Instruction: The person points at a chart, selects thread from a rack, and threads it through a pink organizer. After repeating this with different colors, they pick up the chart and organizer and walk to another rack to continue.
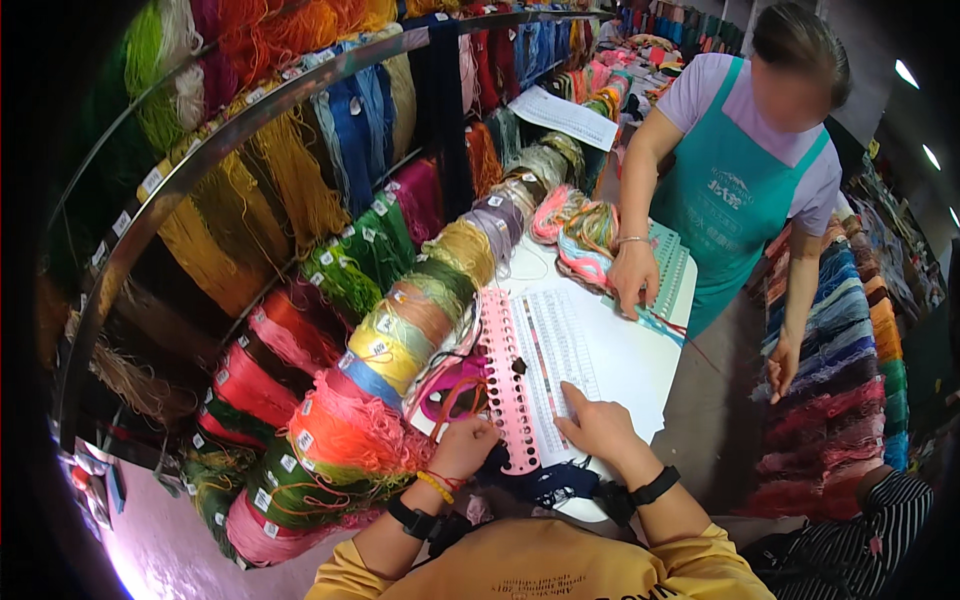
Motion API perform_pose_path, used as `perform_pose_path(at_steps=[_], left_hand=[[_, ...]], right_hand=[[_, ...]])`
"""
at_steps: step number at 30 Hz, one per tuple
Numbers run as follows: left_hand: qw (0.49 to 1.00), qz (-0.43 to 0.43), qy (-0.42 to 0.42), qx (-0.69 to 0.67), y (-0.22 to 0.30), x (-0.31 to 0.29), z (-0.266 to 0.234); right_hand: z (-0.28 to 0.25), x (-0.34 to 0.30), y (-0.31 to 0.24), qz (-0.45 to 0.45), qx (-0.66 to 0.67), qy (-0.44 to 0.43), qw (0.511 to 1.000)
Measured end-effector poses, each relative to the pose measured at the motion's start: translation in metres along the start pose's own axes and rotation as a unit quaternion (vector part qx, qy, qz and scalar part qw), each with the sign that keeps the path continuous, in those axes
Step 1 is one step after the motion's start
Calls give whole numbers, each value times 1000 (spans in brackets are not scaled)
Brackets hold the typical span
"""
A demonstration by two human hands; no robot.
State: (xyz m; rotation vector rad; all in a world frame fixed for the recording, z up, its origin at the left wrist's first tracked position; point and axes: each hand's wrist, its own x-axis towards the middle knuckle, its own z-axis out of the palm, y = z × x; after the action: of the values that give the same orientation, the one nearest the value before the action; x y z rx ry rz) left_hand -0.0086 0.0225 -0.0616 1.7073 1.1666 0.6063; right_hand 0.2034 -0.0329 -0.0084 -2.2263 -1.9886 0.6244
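Observation:
My right hand (606,432) rests on a printed chart sheet (565,345), index finger stretched out and thumb apart, holding nothing. Left of the sheet lies a pink thread card (512,400) with rows of punched holes along its edges. My left hand (466,447) is closed beside the card's lower left edge, fingers curled together. Whatever may be pinched in it is hidden. Pink, white and red-brown threads (460,385) run past it over a magenta bundle. Dark navy thread (550,484) lies at the near end of the card.
Across the white table (650,405), a co-worker in a teal apron (745,190) reaches one hand (635,277) to a green punched card (668,265) and multicoloured skeins (580,230). Thread racks (420,290) with a curved metal rail (200,165) stand left; another skein rack (830,350) stands right.

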Motion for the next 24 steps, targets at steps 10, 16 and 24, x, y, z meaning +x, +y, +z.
perform_pose_path(at_steps=[10, 16, 24], left_hand=[[988, -98, -112, -33, 13, 6, -12], [988, -74, -111, -75, 8, 4, -15], [971, -90, -117, -186, 16, -5, -28]], right_hand=[[-2, -6, 0, 27, 81, 94, 992], [5, -13, 29, 149, 44, 298, 942], [4, -16, 44, 246, 193, 207, 927]])
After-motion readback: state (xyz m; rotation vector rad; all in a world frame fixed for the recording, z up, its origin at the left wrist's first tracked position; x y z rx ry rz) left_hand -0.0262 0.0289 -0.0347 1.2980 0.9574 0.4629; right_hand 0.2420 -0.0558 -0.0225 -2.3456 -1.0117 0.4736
